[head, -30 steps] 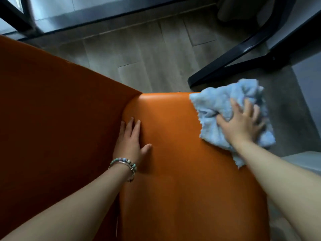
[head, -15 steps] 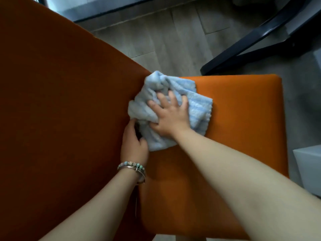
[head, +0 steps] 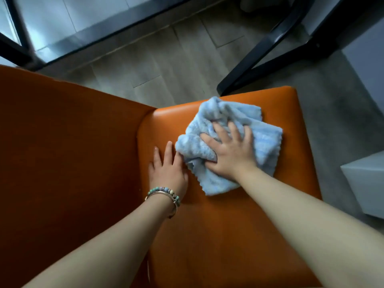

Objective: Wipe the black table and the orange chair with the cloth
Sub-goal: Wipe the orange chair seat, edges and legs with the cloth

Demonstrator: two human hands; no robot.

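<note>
As I lean over the orange chair (head: 228, 235), my right hand (head: 230, 151) lies on top of the cloth (head: 265, 142), palm down, fingers spread and fairly straight, pressing it into the seat. The cloth is pale blue and fluffy, bunched into folds under my hand. It sits on the far half of the seat, its crinkled edges sticking out past my fingers and wrist on every side.

My left hand (head: 167, 169) rests flat on the bare orange seat, fingers straight and a little apart, holding nothing. It lies close to the seam where the seat meets the backrest (head: 62, 163), and its outer finger is just beside the cloth's near edge. A beaded bracelet (head: 164, 192) circles that wrist.

Past the seat's far edge the grey wood floor (head: 158, 65) shows. A slanted black frame (head: 255, 53) stands on it near the seat's far right corner. A pale grey box (head: 365, 183) sits to my right, near the chair.
</note>
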